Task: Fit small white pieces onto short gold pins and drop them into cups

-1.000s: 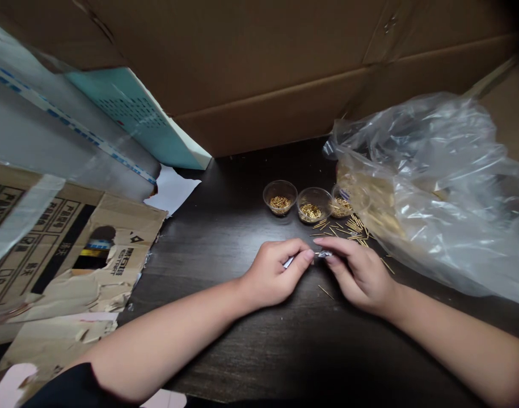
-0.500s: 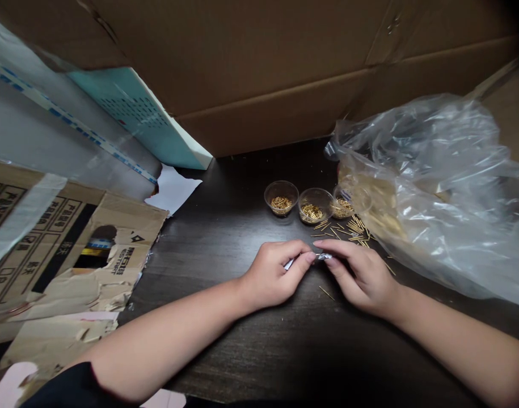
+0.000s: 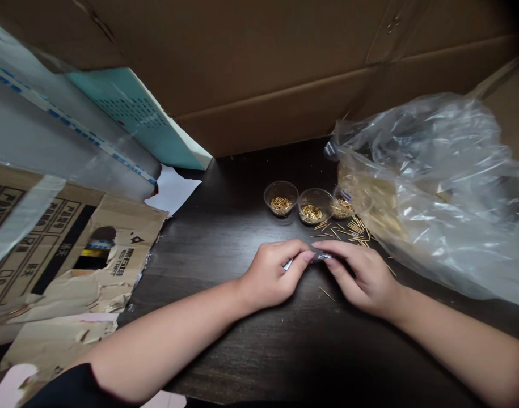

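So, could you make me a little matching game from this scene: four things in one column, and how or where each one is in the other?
Things:
1. Small clear cups
2. Loose gold pins
3. Clear plastic bag
4. Torn cardboard

States:
A. Scattered on the dark tabletop
B. Crumpled at the right
C. Printed with dark lettering, at the left
D. Standing in a row, holding pins

Pairs: 1-D, 2-A, 3-B, 4-C
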`<state>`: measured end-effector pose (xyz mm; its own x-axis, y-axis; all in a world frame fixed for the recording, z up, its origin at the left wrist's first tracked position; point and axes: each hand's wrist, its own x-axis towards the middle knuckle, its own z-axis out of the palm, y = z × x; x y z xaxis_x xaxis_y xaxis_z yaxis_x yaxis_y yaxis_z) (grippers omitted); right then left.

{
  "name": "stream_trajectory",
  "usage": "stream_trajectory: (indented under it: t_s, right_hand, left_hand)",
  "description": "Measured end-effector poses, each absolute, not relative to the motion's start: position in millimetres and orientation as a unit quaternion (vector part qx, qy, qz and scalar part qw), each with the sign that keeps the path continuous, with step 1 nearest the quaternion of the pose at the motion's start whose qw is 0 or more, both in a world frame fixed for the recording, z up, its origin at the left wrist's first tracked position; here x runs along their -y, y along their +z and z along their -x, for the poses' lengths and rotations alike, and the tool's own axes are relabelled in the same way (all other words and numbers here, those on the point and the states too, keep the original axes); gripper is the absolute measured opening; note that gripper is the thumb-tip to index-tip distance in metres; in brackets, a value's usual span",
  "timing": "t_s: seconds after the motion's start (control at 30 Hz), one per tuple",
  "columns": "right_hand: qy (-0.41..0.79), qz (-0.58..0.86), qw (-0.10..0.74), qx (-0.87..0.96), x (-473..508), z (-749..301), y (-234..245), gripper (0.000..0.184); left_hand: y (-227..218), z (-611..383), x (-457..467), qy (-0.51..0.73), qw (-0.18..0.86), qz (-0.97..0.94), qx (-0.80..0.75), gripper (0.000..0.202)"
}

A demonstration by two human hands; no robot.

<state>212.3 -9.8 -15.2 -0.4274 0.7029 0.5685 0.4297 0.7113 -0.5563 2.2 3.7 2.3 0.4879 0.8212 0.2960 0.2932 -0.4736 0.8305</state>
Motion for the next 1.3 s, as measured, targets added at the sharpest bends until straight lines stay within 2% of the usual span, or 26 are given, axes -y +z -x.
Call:
stream_trajectory:
  t_s: [0.33,0.47,0.63,0.93,1.13,1.23,1.3]
  right_hand:
    - [0.156,0.34,0.411,0.831,8,-212,-14,0.032]
    - [0.146,0.347,0.406,0.833,7,-213,-13,0.021]
    - [0.154,0.366,0.355,0.846,8,-211,-8,0.013]
    - [0.114,0.384,0.288,0.87,16,-213,-4,0.014]
    - [0.123,0.374,0.332,0.857,18,-212,-4,0.012]
    - [0.135,0.356,0.366,0.849,19,-211,-2,0.012]
    - [0.129,0.349,0.4,0.837,18,-212,-1,0.01]
  left_hand:
    - [0,-3,-4,0.34,0.345,-0.806,-0.34,0.021]
    - [2,-1,-5,0.307,0.266,-0.855,-0.322,0.022]
    - [4,6,-12,0.233,0.141,-0.915,-0.297,0.023]
    - [2,10,-20,0.161,0.075,-0.947,-0.269,0.019]
    - [2,10,-18,0.168,-0.013,-0.954,-0.25,0.021]
    - [8,11,-14,0.212,-0.007,-0.942,-0.261,0.021]
    - [19,12,-13,0.256,0.007,-0.926,-0.278,0.033]
